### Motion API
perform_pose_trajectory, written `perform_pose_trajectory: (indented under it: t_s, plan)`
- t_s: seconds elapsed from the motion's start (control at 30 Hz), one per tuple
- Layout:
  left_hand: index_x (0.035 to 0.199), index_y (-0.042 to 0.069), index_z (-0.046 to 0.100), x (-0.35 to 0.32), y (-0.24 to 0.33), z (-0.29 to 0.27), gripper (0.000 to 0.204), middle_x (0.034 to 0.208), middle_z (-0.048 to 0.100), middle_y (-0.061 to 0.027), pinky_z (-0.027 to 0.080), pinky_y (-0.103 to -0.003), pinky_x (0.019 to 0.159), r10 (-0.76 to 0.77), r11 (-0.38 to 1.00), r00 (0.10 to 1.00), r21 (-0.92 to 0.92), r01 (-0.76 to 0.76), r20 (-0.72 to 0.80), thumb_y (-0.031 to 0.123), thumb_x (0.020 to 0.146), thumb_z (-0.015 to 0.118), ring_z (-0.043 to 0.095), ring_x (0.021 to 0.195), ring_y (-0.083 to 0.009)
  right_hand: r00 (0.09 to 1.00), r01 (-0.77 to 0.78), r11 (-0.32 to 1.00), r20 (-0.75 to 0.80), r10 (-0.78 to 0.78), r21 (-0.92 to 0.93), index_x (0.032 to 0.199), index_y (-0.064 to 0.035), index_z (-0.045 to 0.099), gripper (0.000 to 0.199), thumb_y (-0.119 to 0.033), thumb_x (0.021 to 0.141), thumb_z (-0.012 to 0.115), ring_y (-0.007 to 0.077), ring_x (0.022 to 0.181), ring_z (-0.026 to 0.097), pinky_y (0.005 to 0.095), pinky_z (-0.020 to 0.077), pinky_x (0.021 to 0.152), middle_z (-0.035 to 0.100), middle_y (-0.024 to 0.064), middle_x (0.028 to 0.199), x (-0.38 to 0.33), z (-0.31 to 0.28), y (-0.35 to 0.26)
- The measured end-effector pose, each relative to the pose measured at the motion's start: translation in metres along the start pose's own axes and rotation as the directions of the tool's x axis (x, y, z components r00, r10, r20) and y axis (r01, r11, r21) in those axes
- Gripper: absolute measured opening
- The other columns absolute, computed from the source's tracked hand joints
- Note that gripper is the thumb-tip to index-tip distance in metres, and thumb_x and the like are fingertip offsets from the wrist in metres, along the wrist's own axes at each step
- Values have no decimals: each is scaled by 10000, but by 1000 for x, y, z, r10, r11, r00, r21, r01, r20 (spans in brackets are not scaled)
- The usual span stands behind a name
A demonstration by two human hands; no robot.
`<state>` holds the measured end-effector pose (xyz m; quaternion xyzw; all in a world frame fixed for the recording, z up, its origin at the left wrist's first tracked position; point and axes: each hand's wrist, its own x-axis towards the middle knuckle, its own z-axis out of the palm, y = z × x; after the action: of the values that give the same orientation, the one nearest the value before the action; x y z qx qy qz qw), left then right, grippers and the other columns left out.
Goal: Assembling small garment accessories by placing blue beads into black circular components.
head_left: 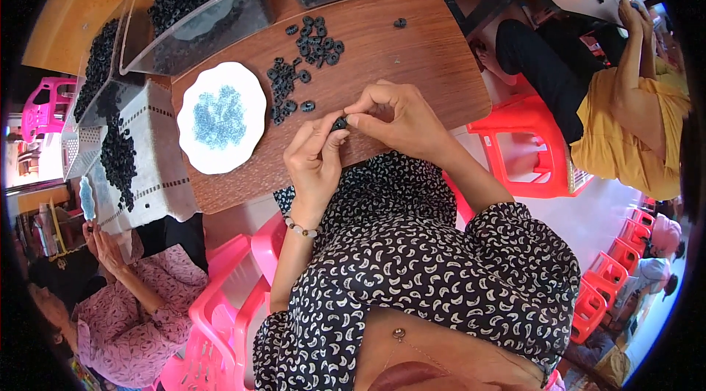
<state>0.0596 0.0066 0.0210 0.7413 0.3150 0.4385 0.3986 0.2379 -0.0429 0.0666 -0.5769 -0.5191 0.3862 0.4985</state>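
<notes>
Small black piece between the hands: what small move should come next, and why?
Perhaps turn the small black piece slightly with the right hand while the left hand steadies it: both hands meet at it and hide much of it.

The pieces (332,58) are black, the sleeves (523,247) black with white crescents.

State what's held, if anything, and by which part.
A small black piece, between the fingertips of the left grip, with the right grip at its right side; which part is pinched is too small to tell.
</notes>
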Motion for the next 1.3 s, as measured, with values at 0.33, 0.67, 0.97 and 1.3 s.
perform_pose_trajectory:
  t_s: [0.33, 0.67, 0.97, 1.3]
  plan:
    - [1111, -4, 736, -3, 3, -5, 213, 900, 705, -123, 526, -292, 668, 28, 997, 996, 70, -34, 90, 7, 899, 712, 663, 746, -205, 987, 159, 965, 65, -148, -210, 818, -4, 657, 115, -100, 846, 714, 213, 741, 591, 353, 472, 653, 664, 99, 744, -3, -1, -1]
    - [1109, -2, 734, -2, 14, -4, 218, 902, 716, -133, 539, -306, 676, -28, 994, 991, 112, 13, 129, 13, 892, 720, 685, 754, -227, 975, 119, 974, 207, -78, -194, 943, -3, 718, 111, -95, 887, 743, 125, 798, 628, 275, 482, 699, 700, 71, 863, 3, -20, 7]
    - [1119, 50, 759, -2, 27, -6, 230, 995, 702, -92, 514, -317, 740, 2, 998, 998, 61, -6, 62, 92, 893, 745, 645, 862, -219, 935, -184, 937, 346, 74, 298, 1160, 13, 674, 304, -251, 1008, 662, 102, 928, 653, 240, 519, 835, 707, 62, 1055, 5, -22, 29]
    - [1094, 95, 778, -2, 32, -8, 224, 1125, 642, -81, 482, -349, 792, 95, 968, 994, 229, -105, 53, 148, 878, 748, 555, 959, -246, 766, -570, 579, 633, 116, 583, 1122, -9, 683, 530, -516, 999, 588, 137, 917, 651, 262, 542, 813, 685, 56, 1041, -4, -2, 42]
